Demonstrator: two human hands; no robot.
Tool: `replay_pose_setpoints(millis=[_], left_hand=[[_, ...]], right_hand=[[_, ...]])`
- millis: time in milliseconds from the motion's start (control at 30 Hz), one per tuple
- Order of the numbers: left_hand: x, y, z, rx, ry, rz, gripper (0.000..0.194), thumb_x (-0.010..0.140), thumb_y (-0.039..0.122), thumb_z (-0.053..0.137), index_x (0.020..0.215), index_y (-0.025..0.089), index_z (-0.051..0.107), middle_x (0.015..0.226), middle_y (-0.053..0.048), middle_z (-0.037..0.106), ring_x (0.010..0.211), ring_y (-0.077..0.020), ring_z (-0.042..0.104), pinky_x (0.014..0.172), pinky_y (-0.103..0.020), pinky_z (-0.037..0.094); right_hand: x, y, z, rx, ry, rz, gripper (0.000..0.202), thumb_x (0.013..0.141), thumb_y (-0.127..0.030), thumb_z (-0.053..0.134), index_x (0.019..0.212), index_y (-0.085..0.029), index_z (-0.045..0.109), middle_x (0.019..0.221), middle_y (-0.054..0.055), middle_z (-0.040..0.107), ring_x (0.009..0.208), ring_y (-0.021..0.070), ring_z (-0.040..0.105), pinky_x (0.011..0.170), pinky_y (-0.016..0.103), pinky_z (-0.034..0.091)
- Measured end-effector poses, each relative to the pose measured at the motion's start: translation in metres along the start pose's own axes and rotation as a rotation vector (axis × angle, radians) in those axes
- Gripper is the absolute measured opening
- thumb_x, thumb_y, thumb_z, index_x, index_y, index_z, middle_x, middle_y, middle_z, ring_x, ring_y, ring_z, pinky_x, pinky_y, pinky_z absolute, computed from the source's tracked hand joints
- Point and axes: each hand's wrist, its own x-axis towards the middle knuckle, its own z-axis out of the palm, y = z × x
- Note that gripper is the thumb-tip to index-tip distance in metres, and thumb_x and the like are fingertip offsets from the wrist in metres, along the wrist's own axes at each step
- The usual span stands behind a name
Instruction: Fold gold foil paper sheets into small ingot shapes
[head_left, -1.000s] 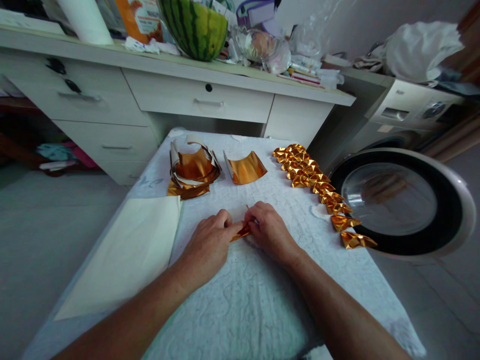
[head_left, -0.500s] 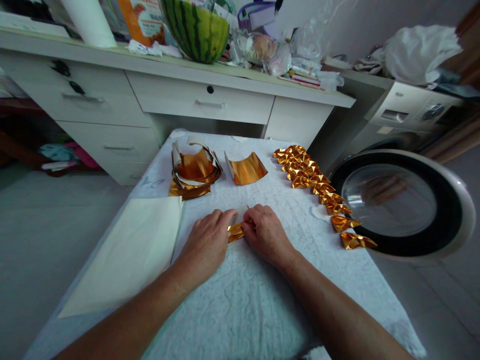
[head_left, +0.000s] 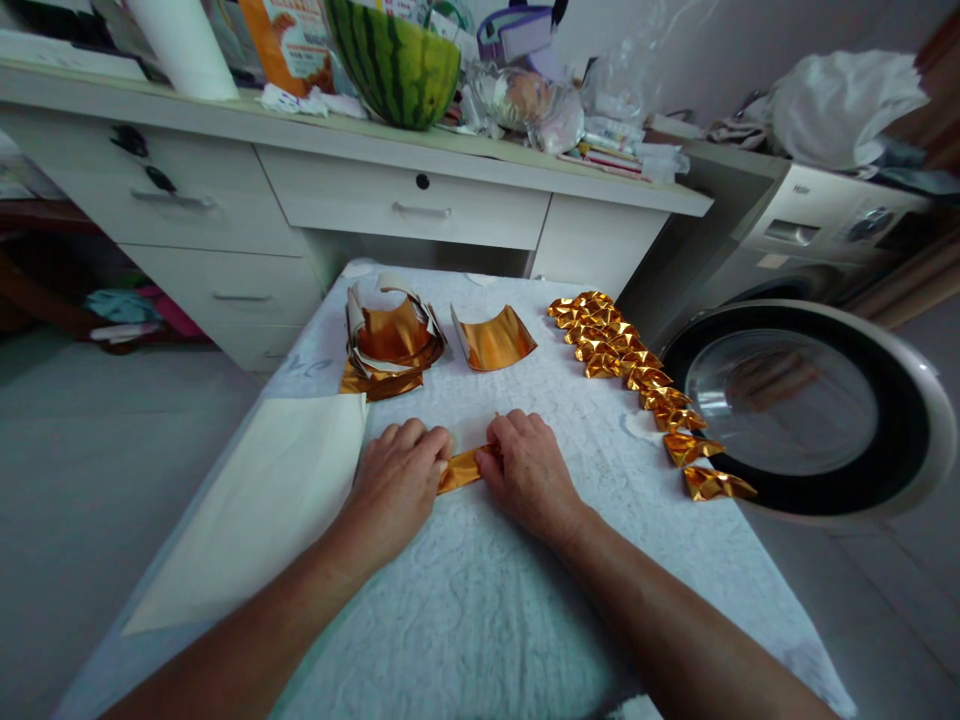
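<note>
Moved since the earlier frame: my left hand, shifted leftward, away from my right hand, so that a longer stretch of gold strip shows between the two; my right hand sits about where it was.

Left hand: closed, fingers curled, pinching the strip's left end. Right hand: likewise closed, pinching the right end; the exact fingertip contact is hidden behind my knuckles.

Gold strip: one, narrow, slightly slanted, low over the middle of the cloth-covered tabletop.

Curled gold sheets: one nested stack, pale on the reverse, beyond my left hand.

Single gold sheet: one, curved, gold face up, just right of the stack.

Folded gold pieces: a crowded group, running along the tabletop's right edge towards the near side.

Pale sheet: one, flat, at the left edge, partly beneath my left forearm in view.

Watermelon: one, cut, on the drawer cabinet behind.
</note>
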Motion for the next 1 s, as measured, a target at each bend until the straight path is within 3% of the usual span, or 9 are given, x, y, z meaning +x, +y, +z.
replay_pose_setpoints(millis=[167,300,700,1000], left_hand=[[-0.003,-0.002,0.000,-0.060,0.054,0.033,0.016,0.087,0.013,0.045,0.087,0.022,0.059,0.095,-0.004,0.052,0.091,-0.0223,0.047,0.082,-0.037,0.040],[-0.003,0.005,0.000,-0.075,0.089,0.049,0.008,0.087,0.021,0.051,0.086,0.022,0.059,0.102,-0.004,0.052,0.096,-0.0236,0.045,0.085,-0.040,0.039],[-0.006,-0.002,0.003,-0.101,0.033,0.060,0.012,0.086,0.024,0.053,0.097,0.027,0.057,0.111,-0.002,0.049,0.103,-0.0236,0.044,0.091,-0.042,0.038],[-0.006,-0.006,0.002,-0.127,-0.024,0.054,0.015,0.086,0.027,0.053,0.100,0.030,0.057,0.115,-0.001,0.049,0.106,-0.0243,0.043,0.094,-0.042,0.036]], right_hand=[[-0.002,-0.003,0.003,-0.064,0.020,0.017,0.022,0.086,-0.040,0.061,0.093,-0.020,0.057,0.096,0.007,0.058,0.090,0.0242,0.049,0.079,0.036,0.039],[-0.003,-0.007,0.004,-0.103,0.022,0.026,0.029,0.088,-0.047,0.057,0.095,-0.019,0.056,0.098,0.007,0.058,0.092,0.0257,0.049,0.079,0.038,0.039],[-0.006,-0.009,0.004,-0.102,0.024,0.023,0.049,0.087,-0.065,0.045,0.095,-0.018,0.055,0.099,0.010,0.056,0.091,0.0272,0.048,0.079,0.041,0.039],[-0.005,0.000,-0.003,-0.029,-0.054,0.038,0.042,0.088,-0.061,0.050,0.099,-0.020,0.057,0.101,0.008,0.056,0.094,0.0260,0.048,0.078,0.039,0.038]])
